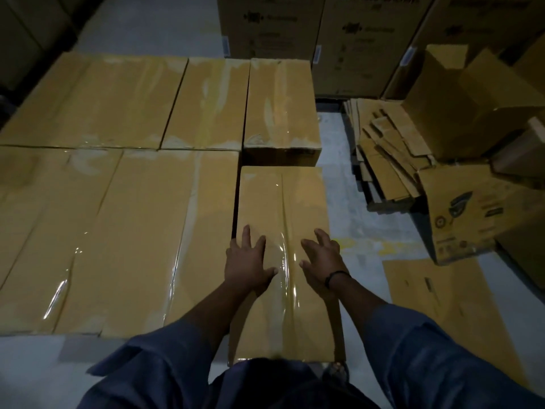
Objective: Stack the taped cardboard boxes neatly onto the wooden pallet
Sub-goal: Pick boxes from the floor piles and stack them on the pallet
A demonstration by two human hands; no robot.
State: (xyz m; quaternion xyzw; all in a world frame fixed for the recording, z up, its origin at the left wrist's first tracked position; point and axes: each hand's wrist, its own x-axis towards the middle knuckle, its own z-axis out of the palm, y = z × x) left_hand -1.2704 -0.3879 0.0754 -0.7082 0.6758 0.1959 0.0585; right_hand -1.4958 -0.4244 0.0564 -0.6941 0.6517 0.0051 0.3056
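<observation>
Long tan cardboard box (pixel 283 196), wrapped in glossy clear tape, with a wrinkled, shiny seam running down the middle of its top. Lying lengthwise, near end close to the body, far end just short of another taped box (pixel 281 104). Just beside a layer of similar taped boxes (pixel 118 231) on the left, across a narrow dark gap. Directly beneath both hands: left hand (pixel 246 261) flat on the top near the left edge, fingers spread; right hand (pixel 321 261) right of the seam, fingers splayed and slightly bent, gripping nothing. Dark band (pixel 336 277) around the right wrist. Flattened cardboard (pixel 383 160) heaped on the pale floor to the right.
</observation>
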